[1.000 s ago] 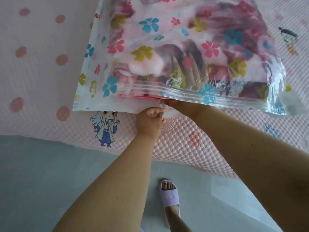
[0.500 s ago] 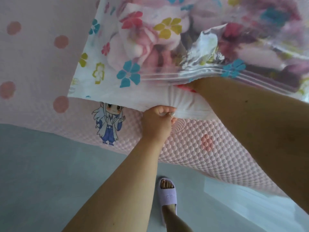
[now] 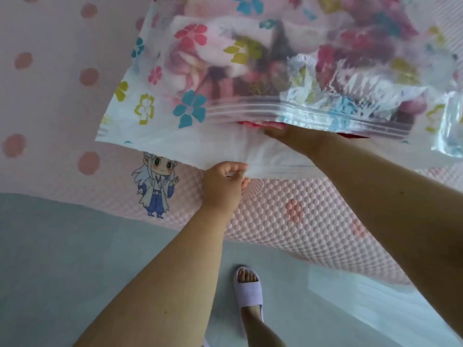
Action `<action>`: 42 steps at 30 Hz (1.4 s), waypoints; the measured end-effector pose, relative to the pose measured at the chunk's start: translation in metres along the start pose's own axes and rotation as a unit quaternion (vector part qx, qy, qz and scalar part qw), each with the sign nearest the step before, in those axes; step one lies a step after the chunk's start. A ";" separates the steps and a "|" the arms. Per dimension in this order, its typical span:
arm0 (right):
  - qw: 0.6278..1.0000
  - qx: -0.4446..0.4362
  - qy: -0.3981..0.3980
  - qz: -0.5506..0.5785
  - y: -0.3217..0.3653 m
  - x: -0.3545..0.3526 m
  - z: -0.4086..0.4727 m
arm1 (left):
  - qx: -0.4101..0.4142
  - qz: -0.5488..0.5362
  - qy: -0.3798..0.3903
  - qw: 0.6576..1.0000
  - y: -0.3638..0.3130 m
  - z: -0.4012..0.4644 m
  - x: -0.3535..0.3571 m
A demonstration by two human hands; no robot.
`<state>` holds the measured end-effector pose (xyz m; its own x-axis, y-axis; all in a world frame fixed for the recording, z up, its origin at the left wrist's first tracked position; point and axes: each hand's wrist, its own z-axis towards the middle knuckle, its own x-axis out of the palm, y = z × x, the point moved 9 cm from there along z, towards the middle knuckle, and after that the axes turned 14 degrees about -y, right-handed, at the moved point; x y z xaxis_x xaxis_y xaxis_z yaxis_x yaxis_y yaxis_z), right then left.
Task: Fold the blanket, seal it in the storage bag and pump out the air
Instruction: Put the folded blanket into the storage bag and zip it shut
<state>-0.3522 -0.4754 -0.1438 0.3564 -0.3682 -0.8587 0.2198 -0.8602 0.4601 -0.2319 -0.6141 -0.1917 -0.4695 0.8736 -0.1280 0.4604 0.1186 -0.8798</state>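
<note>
The storage bag (image 3: 160,106), clear plastic printed with coloured flowers, lies on the bed with its zip-strip mouth facing me. The folded pink and dark blanket (image 3: 250,68) shows blurred through the plastic. My left hand (image 3: 224,182) pinches the bag's white lower lip at the bed edge. My right hand (image 3: 288,135) reaches flat into the mouth under the upper zip strip, against the blanket's red edge. Its fingers are covered by the plastic.
The bed has a pink dotted textured cover (image 3: 288,211) with a cartoon figure (image 3: 156,184) printed near the edge. Grey floor (image 3: 62,259) lies below. My foot in a lilac slipper (image 3: 249,291) stands close to the bed.
My right arm has drawn back out of the bag, so that the wrist and the back of the hand now show at the mouth. My left hand keeps its pinch on the lower lip.
</note>
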 end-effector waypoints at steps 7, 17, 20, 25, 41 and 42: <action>0.946 0.111 -0.187 -0.241 -0.052 -0.050 -0.058 | -0.026 0.003 -0.028 0.999 -0.006 -0.005 0.000; 0.959 0.059 -0.117 -0.252 -0.061 -0.064 -0.056 | -0.083 0.006 -0.016 0.996 -0.014 -0.023 -0.001; 0.971 0.105 -0.190 0.104 -0.056 -0.062 -0.074 | -0.096 0.059 -0.031 0.993 -0.021 -0.030 -0.007; 0.941 -0.008 -0.298 -0.159 -0.018 -0.080 -0.122 | 0.099 0.194 0.090 0.972 -0.093 -0.068 0.020; 0.945 0.044 -0.294 -0.134 -0.023 -0.211 0.013 | 0.313 0.647 -0.039 0.694 -0.264 0.049 0.088; 0.953 0.044 -0.252 -0.164 -0.027 -0.202 0.030 | 0.293 0.669 -0.022 0.683 -0.249 0.058 0.088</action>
<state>-0.4573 -0.3885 0.0111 -0.2038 -0.1780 -0.9627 0.1598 -0.9762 0.1467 -0.4317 -0.5940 -0.0103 0.0478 -0.0010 -0.9989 0.1262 -0.9920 0.0071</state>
